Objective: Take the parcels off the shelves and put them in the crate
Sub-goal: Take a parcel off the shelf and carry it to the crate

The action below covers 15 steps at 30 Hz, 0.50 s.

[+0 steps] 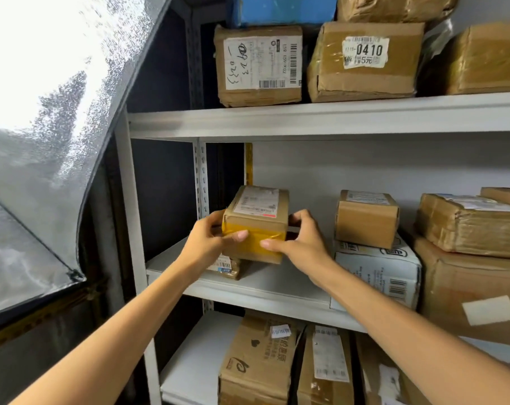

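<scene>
My left grip (211, 238) and right grip (299, 239) both clasp the small brown cardboard parcel with yellow tape (256, 220), at the left end of the middle white metal shelf (265, 280).

We see a brown box (256, 220) bound in yellow tape (259, 244) with a white label (258, 201), pale grey-white shelves (306, 118), a bright blue box (283, 8), and a white box (376, 267) printed with black barcodes.

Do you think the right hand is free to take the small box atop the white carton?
Probably not yet: the right hand grips the yellow-taped parcel with the left hand. The small box itself sits nearby with nothing between.
</scene>
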{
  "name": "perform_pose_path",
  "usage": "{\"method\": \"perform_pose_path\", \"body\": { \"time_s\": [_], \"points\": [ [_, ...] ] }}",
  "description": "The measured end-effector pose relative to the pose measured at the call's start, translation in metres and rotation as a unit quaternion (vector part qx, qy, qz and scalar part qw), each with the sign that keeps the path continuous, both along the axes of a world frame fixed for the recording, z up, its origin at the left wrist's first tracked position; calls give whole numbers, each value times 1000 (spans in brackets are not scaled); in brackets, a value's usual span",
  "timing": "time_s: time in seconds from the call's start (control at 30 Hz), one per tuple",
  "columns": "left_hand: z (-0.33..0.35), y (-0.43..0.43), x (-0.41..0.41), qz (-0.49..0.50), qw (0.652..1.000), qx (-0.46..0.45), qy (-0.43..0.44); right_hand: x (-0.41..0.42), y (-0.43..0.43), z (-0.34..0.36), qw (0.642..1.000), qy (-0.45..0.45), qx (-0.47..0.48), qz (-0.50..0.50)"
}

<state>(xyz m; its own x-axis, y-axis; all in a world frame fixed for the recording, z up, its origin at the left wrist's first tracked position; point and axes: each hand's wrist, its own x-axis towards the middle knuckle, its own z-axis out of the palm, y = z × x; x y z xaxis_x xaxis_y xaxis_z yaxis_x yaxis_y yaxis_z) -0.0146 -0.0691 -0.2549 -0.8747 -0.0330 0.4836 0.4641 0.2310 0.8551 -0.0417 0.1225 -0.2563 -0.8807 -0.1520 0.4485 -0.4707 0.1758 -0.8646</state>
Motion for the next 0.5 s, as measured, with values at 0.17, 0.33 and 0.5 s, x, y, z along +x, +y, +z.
{"method": "perform_pose_path", "body": {
  "time_s": [0.17,0.33,0.5],
  "points": [
    [4,-41,-39,42,999,21,2,-37,-47,3,1000,17,-11,-12],
    [2,-65,-85,98,995,23,-11,-79,-85,3,999,0,-21,-36],
    [-37,-80,-113,95,993,18,-72,-108,-98,-34,998,-54,-2,-28]
  ]
}}
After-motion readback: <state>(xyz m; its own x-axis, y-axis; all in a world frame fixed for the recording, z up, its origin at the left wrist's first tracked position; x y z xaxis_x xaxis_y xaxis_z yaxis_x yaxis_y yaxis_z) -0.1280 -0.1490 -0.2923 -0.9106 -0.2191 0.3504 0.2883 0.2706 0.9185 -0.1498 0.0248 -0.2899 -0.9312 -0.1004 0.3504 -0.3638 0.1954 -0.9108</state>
